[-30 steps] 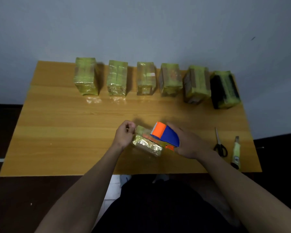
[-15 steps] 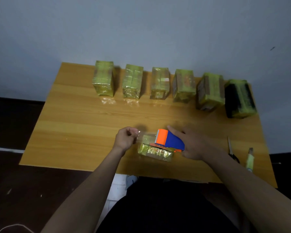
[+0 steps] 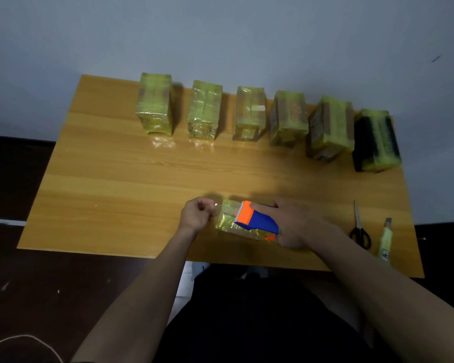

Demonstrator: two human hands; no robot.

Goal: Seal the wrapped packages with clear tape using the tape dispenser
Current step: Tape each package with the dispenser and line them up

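A light-brown wooden table (image 3: 121, 184) carries six yellow-green film-wrapped packages (image 3: 288, 117) in a row along its far edge. Near the front edge lies a smaller wrapped package (image 3: 227, 218); on it sits a blue-and-orange tape dispenser (image 3: 256, 218), gripped by the right hand (image 3: 295, 222). The left hand (image 3: 195, 215), just beside, pinches the clear tape end (image 3: 215, 205). Black-handled scissors (image 3: 359, 226) lie near the right edge.

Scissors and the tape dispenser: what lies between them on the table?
In the head view, the right hand gripping the tape dispenser fills most of the stretch; then bare wooden table up to the scissors.
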